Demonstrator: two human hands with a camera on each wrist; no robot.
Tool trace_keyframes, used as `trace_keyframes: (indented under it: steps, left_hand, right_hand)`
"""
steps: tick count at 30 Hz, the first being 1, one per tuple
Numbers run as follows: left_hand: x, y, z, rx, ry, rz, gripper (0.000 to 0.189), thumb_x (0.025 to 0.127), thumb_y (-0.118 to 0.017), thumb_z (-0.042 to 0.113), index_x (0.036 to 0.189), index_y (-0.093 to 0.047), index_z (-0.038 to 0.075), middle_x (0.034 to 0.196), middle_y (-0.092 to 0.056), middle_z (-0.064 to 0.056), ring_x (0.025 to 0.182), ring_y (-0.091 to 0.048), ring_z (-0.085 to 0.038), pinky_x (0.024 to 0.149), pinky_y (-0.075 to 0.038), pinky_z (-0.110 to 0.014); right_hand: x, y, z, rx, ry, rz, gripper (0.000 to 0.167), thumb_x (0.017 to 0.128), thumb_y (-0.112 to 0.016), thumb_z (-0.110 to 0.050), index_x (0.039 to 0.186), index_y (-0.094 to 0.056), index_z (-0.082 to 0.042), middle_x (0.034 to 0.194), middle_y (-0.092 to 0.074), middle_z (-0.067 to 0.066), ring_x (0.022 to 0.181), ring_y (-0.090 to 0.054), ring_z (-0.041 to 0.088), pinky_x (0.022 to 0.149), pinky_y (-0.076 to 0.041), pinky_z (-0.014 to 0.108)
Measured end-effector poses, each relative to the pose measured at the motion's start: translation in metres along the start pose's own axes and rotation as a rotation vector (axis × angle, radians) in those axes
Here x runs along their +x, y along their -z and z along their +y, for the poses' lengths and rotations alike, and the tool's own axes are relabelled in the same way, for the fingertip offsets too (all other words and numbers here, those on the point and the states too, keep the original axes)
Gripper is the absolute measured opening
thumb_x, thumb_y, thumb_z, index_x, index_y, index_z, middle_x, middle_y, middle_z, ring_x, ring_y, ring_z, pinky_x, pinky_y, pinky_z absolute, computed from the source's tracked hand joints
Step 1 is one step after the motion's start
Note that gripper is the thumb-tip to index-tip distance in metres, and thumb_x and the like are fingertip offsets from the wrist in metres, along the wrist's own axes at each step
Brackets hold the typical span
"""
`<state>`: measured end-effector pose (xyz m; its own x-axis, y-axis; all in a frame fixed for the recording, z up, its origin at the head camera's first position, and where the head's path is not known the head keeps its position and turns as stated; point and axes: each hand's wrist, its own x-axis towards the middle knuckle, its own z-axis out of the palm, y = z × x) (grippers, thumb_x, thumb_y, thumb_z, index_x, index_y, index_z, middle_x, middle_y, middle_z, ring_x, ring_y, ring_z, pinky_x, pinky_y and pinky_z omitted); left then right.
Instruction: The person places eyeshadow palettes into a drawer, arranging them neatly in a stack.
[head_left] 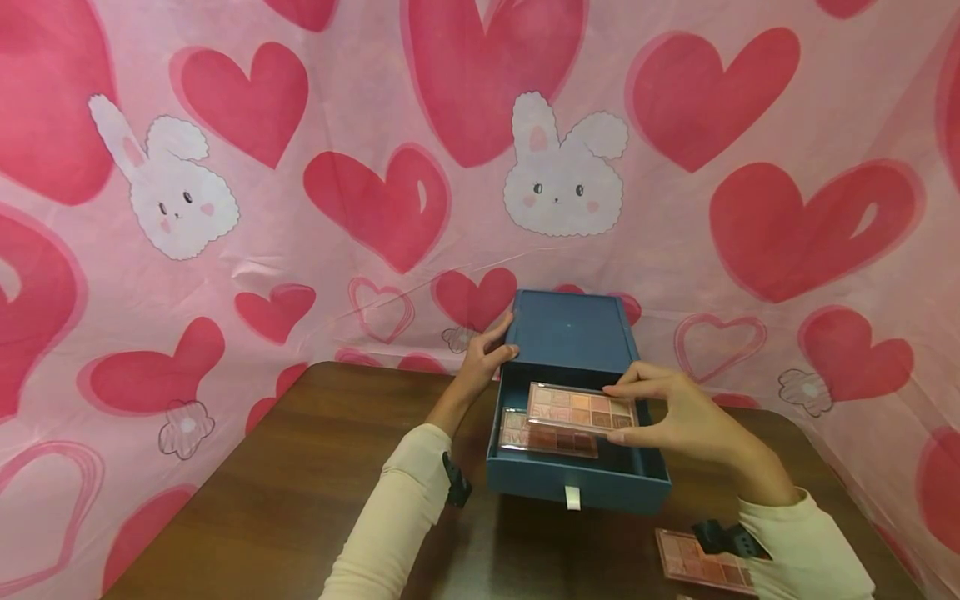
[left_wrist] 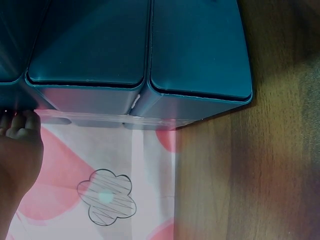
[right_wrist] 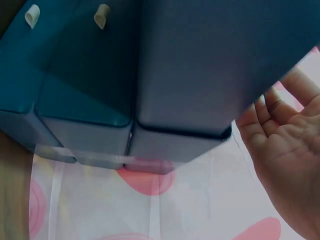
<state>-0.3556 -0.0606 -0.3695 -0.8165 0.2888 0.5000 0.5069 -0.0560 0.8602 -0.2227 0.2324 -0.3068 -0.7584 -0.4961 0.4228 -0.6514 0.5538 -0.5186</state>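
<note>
A blue drawer box [head_left: 570, 329] stands on the table with its top drawer [head_left: 532, 481] pulled out. In the head view, my right hand [head_left: 678, 417] pinches an eyeshadow palette [head_left: 562, 406] by its right end, thumb on the near edge and fingers on the far one. The palette is over the open drawer, slightly tilted. Beneath it, a second eyeshadow palette [head_left: 551, 443] lies at the drawer's left, partly covered. My left hand [head_left: 477, 362] rests against the box's left side, fingers extended. The right wrist view shows my right hand [right_wrist: 287, 135] beside the drawer, its palette hidden.
Another eyeshadow palette [head_left: 686, 557] lies on the wooden table [head_left: 300, 483] near my right sleeve, and the edge of one more shows at the bottom. Lower drawers [left_wrist: 90, 45] with cloth tabs [right_wrist: 102, 16] sit beneath. A pink heart-print cloth [head_left: 480, 225] hangs behind.
</note>
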Motion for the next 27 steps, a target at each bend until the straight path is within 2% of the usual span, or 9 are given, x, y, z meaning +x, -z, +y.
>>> trace_keyframes:
  steps: [8,11,17,23,27]
  left_hand:
    - [0.000,-0.001,-0.001,0.001,-0.007,0.007,0.070,0.089,-0.053,0.014,0.155,-0.035,-0.003,0.166,-0.030,-0.018,0.107,-0.061,-0.002,0.101,-0.055,-0.023]
    - [0.000,-0.001,0.000,0.006,-0.005,0.004,0.071,0.089,-0.053,0.015,0.155,-0.034,-0.003,0.166,-0.030,-0.017,0.109,-0.060,-0.003,0.102,-0.054,-0.025]
    - [0.001,-0.001,0.002,0.003,-0.002,0.003,0.072,0.089,-0.053,0.016,0.155,-0.034,-0.001,0.167,-0.030,-0.016,0.110,-0.061,-0.007,0.104,-0.054,-0.029]
    - [0.001,0.000,0.001,0.003,-0.018,-0.001,0.071,0.089,-0.053,0.016,0.155,-0.034,-0.002,0.166,-0.030,-0.017,0.109,-0.060,-0.003,0.103,-0.055,-0.028]
    - [0.000,0.000,-0.001,0.004,-0.027,0.003,0.070,0.090,-0.053,0.014,0.155,-0.034,-0.003,0.165,-0.031,-0.018,0.109,-0.060,-0.003,0.105,-0.055,-0.032]
  right_hand:
    - [0.012,-0.013,0.000,-0.059,0.003,-0.038,0.054,0.072,-0.091,-0.031,0.120,-0.077,-0.011,0.099,-0.062,-0.013,0.093,-0.053,0.006,0.081,-0.053,0.030]
    - [0.016,-0.017,0.000,-0.057,0.012,-0.057,0.055,0.071,-0.092,-0.031,0.119,-0.077,-0.011,0.098,-0.062,-0.014,0.092,-0.054,0.004,0.079,-0.053,0.027]
    - [0.020,-0.022,-0.002,-0.070,0.010,-0.106,0.056,0.075,-0.089,-0.037,0.121,-0.075,-0.007,0.096,-0.059,-0.010,0.091,-0.052,0.007,0.073,-0.049,0.025]
    - [0.024,-0.026,-0.006,-0.112,-0.015,-0.158,0.059,0.077,-0.087,-0.041,0.122,-0.075,-0.007,0.093,-0.057,-0.009,0.086,-0.051,0.014,0.064,-0.044,0.021]
    - [0.025,-0.029,-0.007,-0.152,-0.010,-0.175,0.059,0.077,-0.086,-0.044,0.122,-0.075,-0.008,0.092,-0.058,-0.011,0.083,-0.052,0.011,0.063,-0.044,0.019]
